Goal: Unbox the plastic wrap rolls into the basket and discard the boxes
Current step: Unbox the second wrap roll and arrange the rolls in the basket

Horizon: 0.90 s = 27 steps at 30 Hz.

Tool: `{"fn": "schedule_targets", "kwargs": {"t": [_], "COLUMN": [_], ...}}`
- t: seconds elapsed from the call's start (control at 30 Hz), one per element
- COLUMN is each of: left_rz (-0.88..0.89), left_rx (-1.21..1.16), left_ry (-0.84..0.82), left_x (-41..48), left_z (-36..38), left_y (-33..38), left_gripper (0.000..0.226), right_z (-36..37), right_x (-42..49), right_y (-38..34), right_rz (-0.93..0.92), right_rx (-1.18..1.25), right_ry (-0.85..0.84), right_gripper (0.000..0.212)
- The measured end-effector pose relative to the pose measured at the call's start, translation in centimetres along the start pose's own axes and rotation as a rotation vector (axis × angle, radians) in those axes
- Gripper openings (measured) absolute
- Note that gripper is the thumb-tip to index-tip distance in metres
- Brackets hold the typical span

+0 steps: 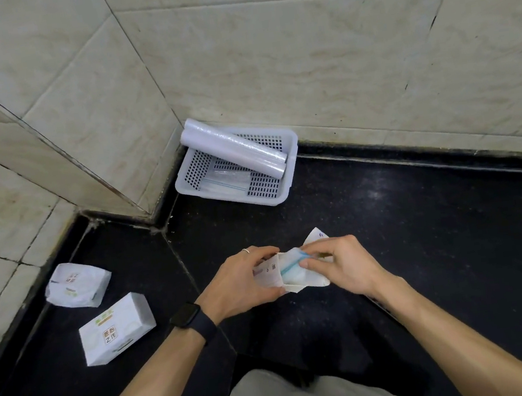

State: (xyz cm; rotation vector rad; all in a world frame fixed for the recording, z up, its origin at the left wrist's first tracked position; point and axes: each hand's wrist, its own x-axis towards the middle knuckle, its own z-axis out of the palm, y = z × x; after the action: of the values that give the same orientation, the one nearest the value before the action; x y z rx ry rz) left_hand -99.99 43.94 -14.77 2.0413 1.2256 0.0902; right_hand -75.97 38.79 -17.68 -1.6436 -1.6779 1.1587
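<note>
The right hand's fingers (313, 259) pinch a clear plastic bundle with a blue stripe (291, 265) at the mouth of an open box (284, 275), while the right hand (343, 266) sits at about three o'clock from the box. The left hand (241, 286), at nine o'clock from the box, wraps round the box's closed end, thumb below and fingers on top, clamped on the cardboard. A loose flap of the box sticks up at about one o'clock. Whether the bundle is a roll or a folded packet of bags I cannot tell.

Farther out, at twelve o'clock from the hands and well apart, a white perforated basket (289, 174) sits in the corner of the dark tabletop (421, 227) against the tiled wall. Two plastic wrap rolls (234, 150) lie side by side across it, their far ends resting on its rim, and a flat clear packet with a blue stripe (225, 182) lies on its floor.

At about nine o'clock from the hands, a crumpled box (78, 284) lies near the wall, and just below it an intact box (116, 327).

As I judge it, the task is past its middle: some items are in the basket, one box is being emptied, the intact box probably remains, and no box looks discarded yet.
</note>
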Motion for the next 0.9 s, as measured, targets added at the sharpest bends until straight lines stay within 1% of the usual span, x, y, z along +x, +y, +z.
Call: {"fn": "schedule_targets", "kwargs": {"t": [0.17, 0.2, 0.27, 0.37, 0.47, 0.53, 0.57, 0.6, 0.63, 0.67, 0.7, 0.73, 0.77, 0.8, 0.83, 0.87, 0.9], "left_rz": [-0.052, -0.067, -0.088, -0.134, -0.19, -0.196, -0.217, -0.257, -0.309, -0.358, -0.427, -0.513, -0.585, -0.635, -0.665, -0.677, -0.68], "left_rx": [0.04, 0.066, 0.135, 0.216, 0.271, 0.284, 0.213, 0.057, -0.169, -0.441, -0.705, -0.913, -1.049, -1.126, -1.171, -1.205, -1.223], "left_ry": [0.009, 0.002, -0.01, -0.02, -0.044, -0.096, -0.099, -0.061, 0.015, 0.118, 0.185, 0.187, 0.116, 0.023, -0.063, -0.116, -0.132], "left_x": [-0.2, -0.1, 0.2, 0.3, 0.2, 0.3, 0.6, 0.9, 1.2, 1.7, 2.1, 2.5, 2.9, 3.1, 3.2, 3.2, 3.3], "left_z": [0.5, 0.7, 1.0, 1.9, 3.2, 3.9, 4.1, 4.0, 3.5, 2.9, 2.2, 1.6, 0.9, 0.3, -0.2, -0.6, -0.9], "left_y": [-1.7, -2.2, -3.2, -5.0, -6.7, -7.2, -7.0, -6.5, -5.5, -4.4, -3.1, -2.1, -1.2, -0.3, 0.2, 0.6, 0.6], "left_gripper": [0.072, 0.072, 0.071, 0.07, 0.076, 0.086, 0.09, 0.09, 0.082, 0.068, 0.051, 0.04, 0.045, 0.055, 0.061, 0.06, 0.056], "right_z": [-0.7, -0.8, -1.0, -1.4, -1.5, -1.5, -1.5, -1.4, -1.3, -1.2, -1.0, -0.9, -0.8, -0.5, -0.3, -0.1, 0.0], "right_x": [-1.0, -1.2, -1.6, -2.4, -3.1, -3.5, -3.6, -3.6, -3.6, -3.5, -3.3, -3.1, -2.8, -2.5, -2.1, -1.6, -1.1], "right_y": [1.4, 1.9, 2.5, 3.0, 3.5, 3.9, 4.1, 4.2, 4.3, 4.2, 4.0, 3.7, 3.3, 2.7, 2.2, 1.8, 1.4], "right_rz": [0.109, 0.13, 0.161, 0.205, 0.227, 0.249, 0.262, 0.276, 0.288, 0.293, 0.288, 0.273, 0.256, 0.239, 0.223, 0.213, 0.206], "right_rx": [0.155, 0.182, 0.226, 0.345, 0.479, 0.545, 0.575, 0.604, 0.63, 0.65, 0.667, 0.684, 0.698, 0.705, 0.691, 0.658, 0.616], "right_ry": [0.114, 0.124, 0.122, 0.149, 0.198, 0.21, 0.218, 0.231, 0.247, 0.259, 0.263, 0.255, 0.238, 0.219, 0.21, 0.214, 0.224], "right_gripper": [0.011, 0.01, 0.017, 0.012, 0.014, 0.015, 0.015, 0.015, 0.015, 0.015, 0.017, 0.019, 0.022, 0.025, 0.027, 0.028, 0.029]}}
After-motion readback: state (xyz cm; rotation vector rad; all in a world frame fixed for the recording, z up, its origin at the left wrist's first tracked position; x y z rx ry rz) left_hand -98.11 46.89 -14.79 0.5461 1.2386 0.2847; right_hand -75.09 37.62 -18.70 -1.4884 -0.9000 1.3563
